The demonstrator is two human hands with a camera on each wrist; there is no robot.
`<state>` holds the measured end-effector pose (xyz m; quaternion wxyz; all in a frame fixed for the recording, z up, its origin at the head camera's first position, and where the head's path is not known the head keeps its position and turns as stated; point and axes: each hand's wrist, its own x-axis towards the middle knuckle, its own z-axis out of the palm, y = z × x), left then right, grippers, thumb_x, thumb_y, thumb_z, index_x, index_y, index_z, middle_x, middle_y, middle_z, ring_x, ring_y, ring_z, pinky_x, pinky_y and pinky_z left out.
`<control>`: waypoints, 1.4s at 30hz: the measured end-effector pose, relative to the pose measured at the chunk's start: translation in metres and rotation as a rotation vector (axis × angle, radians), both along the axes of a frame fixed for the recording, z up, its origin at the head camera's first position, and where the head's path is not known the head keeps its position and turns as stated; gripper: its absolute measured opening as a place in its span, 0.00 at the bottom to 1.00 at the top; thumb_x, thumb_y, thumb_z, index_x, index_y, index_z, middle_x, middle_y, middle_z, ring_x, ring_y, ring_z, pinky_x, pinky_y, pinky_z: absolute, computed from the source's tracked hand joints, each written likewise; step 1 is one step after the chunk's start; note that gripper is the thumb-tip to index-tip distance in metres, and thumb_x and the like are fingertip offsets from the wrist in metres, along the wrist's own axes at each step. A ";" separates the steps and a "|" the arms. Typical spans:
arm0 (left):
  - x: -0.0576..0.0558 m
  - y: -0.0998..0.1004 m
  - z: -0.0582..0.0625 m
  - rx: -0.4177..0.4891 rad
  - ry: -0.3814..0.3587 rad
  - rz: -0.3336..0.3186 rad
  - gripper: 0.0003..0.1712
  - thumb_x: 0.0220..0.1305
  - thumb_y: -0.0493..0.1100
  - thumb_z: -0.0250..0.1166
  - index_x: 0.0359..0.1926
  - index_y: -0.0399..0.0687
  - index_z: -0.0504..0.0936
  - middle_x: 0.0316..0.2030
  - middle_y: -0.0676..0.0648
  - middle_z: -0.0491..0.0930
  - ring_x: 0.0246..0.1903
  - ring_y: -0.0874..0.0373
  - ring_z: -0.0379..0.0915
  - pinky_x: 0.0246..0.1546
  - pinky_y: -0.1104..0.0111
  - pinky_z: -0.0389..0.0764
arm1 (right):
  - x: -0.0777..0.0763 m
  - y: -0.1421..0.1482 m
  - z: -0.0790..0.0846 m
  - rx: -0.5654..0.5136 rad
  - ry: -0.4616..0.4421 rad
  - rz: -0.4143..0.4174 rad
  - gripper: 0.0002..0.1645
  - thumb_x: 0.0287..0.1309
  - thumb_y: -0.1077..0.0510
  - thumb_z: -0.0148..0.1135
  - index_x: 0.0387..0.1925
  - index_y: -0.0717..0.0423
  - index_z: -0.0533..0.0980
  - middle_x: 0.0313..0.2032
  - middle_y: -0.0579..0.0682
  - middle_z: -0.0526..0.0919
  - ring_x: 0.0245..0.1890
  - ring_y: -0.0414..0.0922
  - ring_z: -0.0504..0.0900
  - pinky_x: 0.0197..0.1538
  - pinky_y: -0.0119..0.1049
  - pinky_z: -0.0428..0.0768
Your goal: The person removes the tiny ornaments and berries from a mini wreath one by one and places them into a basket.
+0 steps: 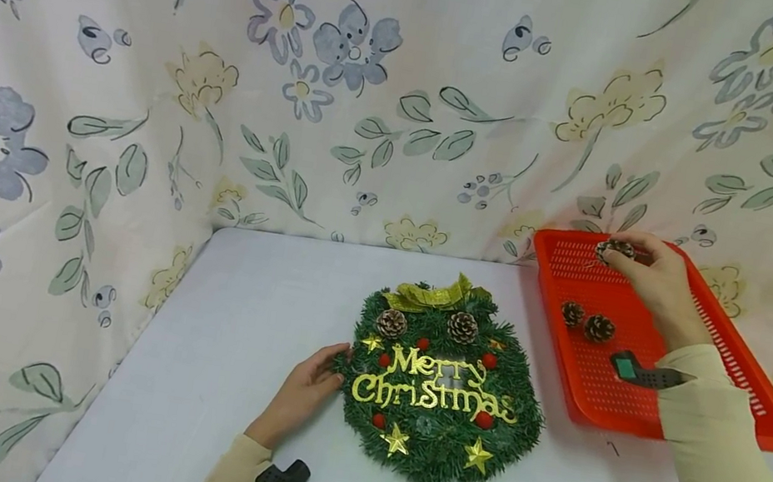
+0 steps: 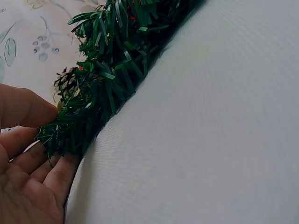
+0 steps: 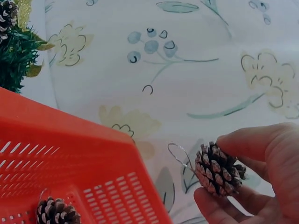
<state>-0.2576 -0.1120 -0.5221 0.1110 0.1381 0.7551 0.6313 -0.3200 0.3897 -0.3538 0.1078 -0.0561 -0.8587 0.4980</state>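
As pinecone (image 1: 613,250) sat pinched in R grip (image 1: 656,277), nr far rim of red basket (image 1: 620,414), 2 more cones (image 1: 599,328) lay inside; L grip (image 1: 304,387) pinched left edge of gold-lettered wreath (image 1: 430,446), on desk (image 1: 256,296) just beside basket.

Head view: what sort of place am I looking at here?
Likely a small indoor craft corner, though the wider room is out of view: a pale table, flowered cloth hanging behind and to the left, and a Christmas wreath beside a red basket holding pinecones.
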 end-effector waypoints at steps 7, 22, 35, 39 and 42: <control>-0.001 0.000 -0.001 -0.005 0.011 -0.013 0.32 0.73 0.31 0.56 0.75 0.40 0.64 0.70 0.36 0.69 0.72 0.40 0.64 0.60 0.81 0.75 | -0.006 0.004 -0.005 0.000 -0.053 -0.029 0.23 0.67 0.40 0.62 0.61 0.34 0.73 0.48 0.28 0.72 0.47 0.31 0.72 0.52 0.33 0.69; 0.000 0.000 0.001 -0.014 -0.001 -0.001 0.31 0.73 0.32 0.56 0.75 0.42 0.65 0.71 0.37 0.70 0.72 0.41 0.64 0.66 0.70 0.75 | -0.015 0.010 -0.025 -0.011 -0.110 -0.026 0.33 0.67 0.37 0.60 0.67 0.47 0.70 0.49 0.28 0.72 0.47 0.31 0.71 0.65 0.53 0.68; -0.001 0.000 -0.001 0.001 0.000 -0.004 0.31 0.72 0.30 0.56 0.74 0.41 0.65 0.70 0.36 0.69 0.72 0.40 0.64 0.60 0.82 0.74 | -0.016 0.011 -0.037 -0.017 -0.145 0.002 0.35 0.68 0.38 0.60 0.67 0.53 0.68 0.48 0.32 0.74 0.45 0.31 0.75 0.69 0.59 0.68; -0.001 0.000 -0.001 0.005 0.004 0.001 0.31 0.72 0.30 0.56 0.74 0.41 0.65 0.70 0.36 0.70 0.72 0.40 0.64 0.59 0.83 0.74 | -0.018 0.014 -0.039 0.024 -0.168 -0.002 0.36 0.69 0.38 0.59 0.68 0.55 0.67 0.52 0.36 0.72 0.43 0.28 0.73 0.68 0.58 0.69; -0.001 0.000 -0.002 0.008 0.006 0.000 0.31 0.72 0.30 0.56 0.74 0.41 0.65 0.70 0.36 0.70 0.72 0.40 0.64 0.59 0.83 0.74 | -0.018 0.016 -0.042 0.031 -0.184 -0.004 0.37 0.69 0.38 0.59 0.68 0.55 0.67 0.52 0.38 0.72 0.42 0.28 0.72 0.70 0.61 0.68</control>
